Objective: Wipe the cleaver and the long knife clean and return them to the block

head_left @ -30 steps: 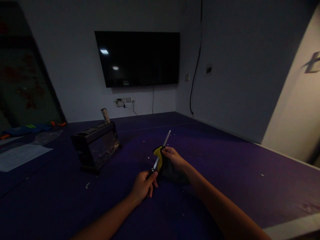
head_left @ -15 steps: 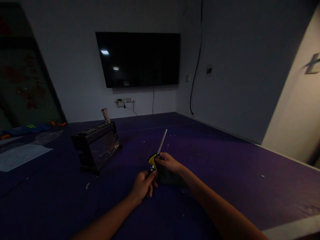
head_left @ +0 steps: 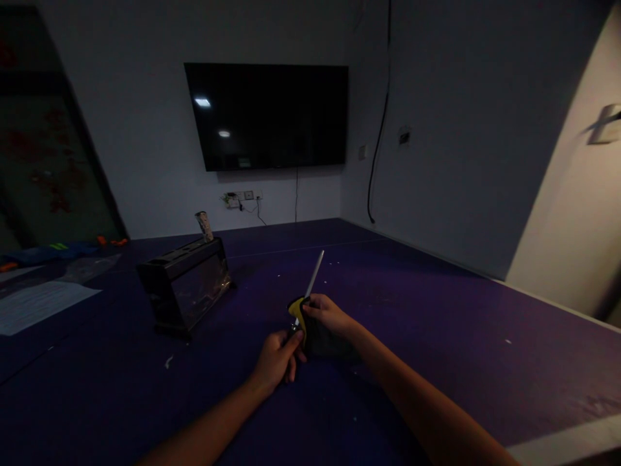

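Observation:
My left hand (head_left: pixel 279 359) is closed round the handle end of what looks like a slim knife (head_left: pixel 315 273), most of that handle hidden by the fingers. A shiny bit of metal shows just above the thumb. The narrow, pale blade slants up and away to the right. My right hand (head_left: pixel 330 316) pinches a dark cloth with a yellow side (head_left: pixel 297 308) around the middle of the blade, and the rest of the cloth hangs below. To the left stands a black knife block (head_left: pixel 180 254) with clear sides; one patterned handle (head_left: pixel 204 226) sticks up from its far end.
The purple tabletop (head_left: pixel 412 310) carries small white scraps, one (head_left: pixel 168 362) near the block. At far left lie paper sheets (head_left: pixel 43 304), clear plastic (head_left: pixel 92 266) and blue-and-orange items (head_left: pixel 72 250). A television (head_left: pixel 272 116) hangs on the wall behind.
The view has shifted very slightly. Both hands keep their hold on the knife and cloth in nearly the same spot.

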`<state>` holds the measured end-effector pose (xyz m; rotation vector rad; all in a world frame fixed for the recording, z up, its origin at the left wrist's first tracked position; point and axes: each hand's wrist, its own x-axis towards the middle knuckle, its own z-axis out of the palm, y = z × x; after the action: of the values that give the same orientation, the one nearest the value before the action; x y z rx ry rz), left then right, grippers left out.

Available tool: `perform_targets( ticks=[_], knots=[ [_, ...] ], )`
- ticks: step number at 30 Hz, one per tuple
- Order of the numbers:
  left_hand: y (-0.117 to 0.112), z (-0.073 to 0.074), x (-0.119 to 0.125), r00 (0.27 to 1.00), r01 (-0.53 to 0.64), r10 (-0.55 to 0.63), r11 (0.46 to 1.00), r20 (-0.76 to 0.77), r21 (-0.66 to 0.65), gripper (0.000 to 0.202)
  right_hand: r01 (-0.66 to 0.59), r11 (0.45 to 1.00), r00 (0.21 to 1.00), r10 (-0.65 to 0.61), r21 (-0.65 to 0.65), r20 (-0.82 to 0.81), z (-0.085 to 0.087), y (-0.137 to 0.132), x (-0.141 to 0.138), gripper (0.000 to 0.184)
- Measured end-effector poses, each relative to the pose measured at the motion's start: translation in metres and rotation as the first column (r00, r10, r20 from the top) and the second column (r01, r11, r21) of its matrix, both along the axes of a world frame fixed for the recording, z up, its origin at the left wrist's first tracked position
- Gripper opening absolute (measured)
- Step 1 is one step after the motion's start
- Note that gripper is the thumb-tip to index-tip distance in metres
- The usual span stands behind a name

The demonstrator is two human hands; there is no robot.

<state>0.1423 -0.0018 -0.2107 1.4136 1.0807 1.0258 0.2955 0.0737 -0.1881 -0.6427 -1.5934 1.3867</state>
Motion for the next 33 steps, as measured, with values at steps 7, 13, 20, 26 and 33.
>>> perform_targets(
  ticks=[7,13,20,26,33],
  knots=[
    [0.001,0.000,0.001,1.000,0.003,-0.003,1.000,-0.004,-0.012,0.051,0.013,1.000,1.000,-0.013,-0.007,0.002,0.001,0.002,0.002,0.038],
    [-0.001,0.004,0.002,1.000,0.007,-0.007,1.000,-0.014,-0.016,0.049,0.035,0.999,0.999,-0.035,-0.021,-0.013,-0.003,0.006,0.003,0.035],
    [0.002,0.000,0.000,0.999,0.023,-0.024,1.000,-0.022,-0.018,0.048,0.050,0.999,0.998,-0.050,-0.003,-0.047,0.001,0.008,0.007,0.031],
    [0.002,-0.001,0.001,0.999,0.036,-0.036,0.999,-0.024,-0.010,0.048,0.057,0.997,0.992,-0.062,-0.047,-0.111,0.005,0.006,0.011,0.028],
    [0.000,0.000,0.001,0.997,0.036,-0.037,0.999,-0.074,-0.005,0.049,0.128,0.989,0.973,-0.140,-0.075,-0.184,0.008,0.008,0.018,0.027]
  ],
)
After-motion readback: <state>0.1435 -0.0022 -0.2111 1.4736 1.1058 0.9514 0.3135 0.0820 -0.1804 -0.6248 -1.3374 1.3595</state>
